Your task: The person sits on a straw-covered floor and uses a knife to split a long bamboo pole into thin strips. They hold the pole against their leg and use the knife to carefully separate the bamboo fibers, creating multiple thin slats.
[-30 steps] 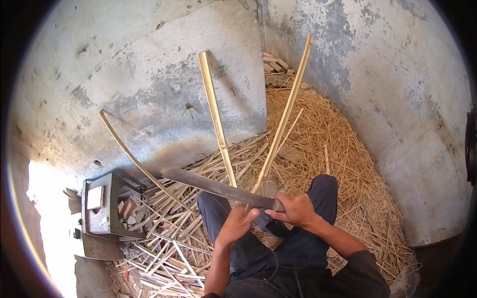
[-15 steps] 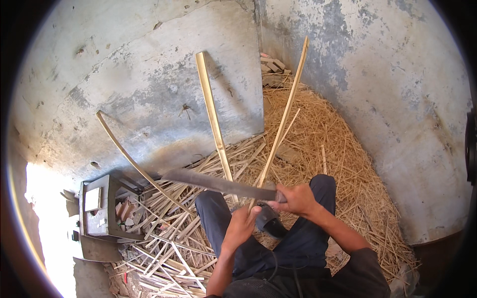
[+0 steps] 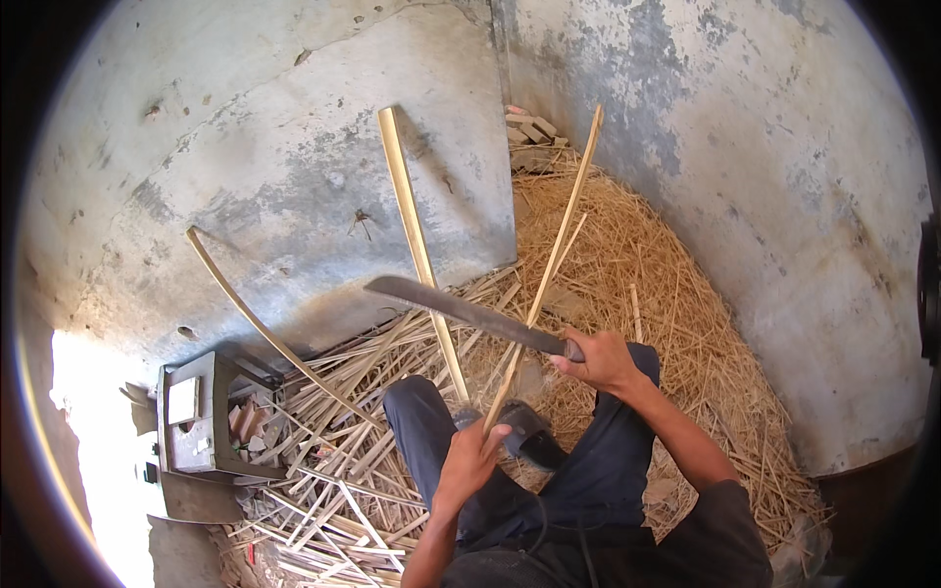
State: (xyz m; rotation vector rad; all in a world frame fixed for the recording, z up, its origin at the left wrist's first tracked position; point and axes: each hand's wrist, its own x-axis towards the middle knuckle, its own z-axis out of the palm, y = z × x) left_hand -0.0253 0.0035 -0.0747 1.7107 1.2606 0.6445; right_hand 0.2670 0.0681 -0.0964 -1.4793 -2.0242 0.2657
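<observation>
My left hand (image 3: pixel 469 465) is closed round the near end of a long bamboo strip (image 3: pixel 564 230), which slants up and away to the right. In my right hand (image 3: pixel 602 363) is the handle of a machete (image 3: pixel 459 311). Its long dark blade points left and crosses the strip a little beyond my left hand; whether the edge touches the strip I cannot tell. A wider bamboo strip (image 3: pixel 416 230) leans on the wall to the left of the held one, and the blade passes in front of it. Sandals (image 3: pixel 529 436) show between my bent knees.
A thin curved strip (image 3: pixel 238 302) rests against the wall at left. Beside it lies a grey box-like frame (image 3: pixel 196 416) with broken pieces inside. Cut strips (image 3: pixel 343 490) lie heaped on the left, shavings (image 3: pixel 676 343) on the right. Bricks (image 3: pixel 532 127) sit in the corner between worn walls.
The machete has moved away from me along the strip, up from close by my left hand. My left hand and the held strip have shifted slightly toward me.
</observation>
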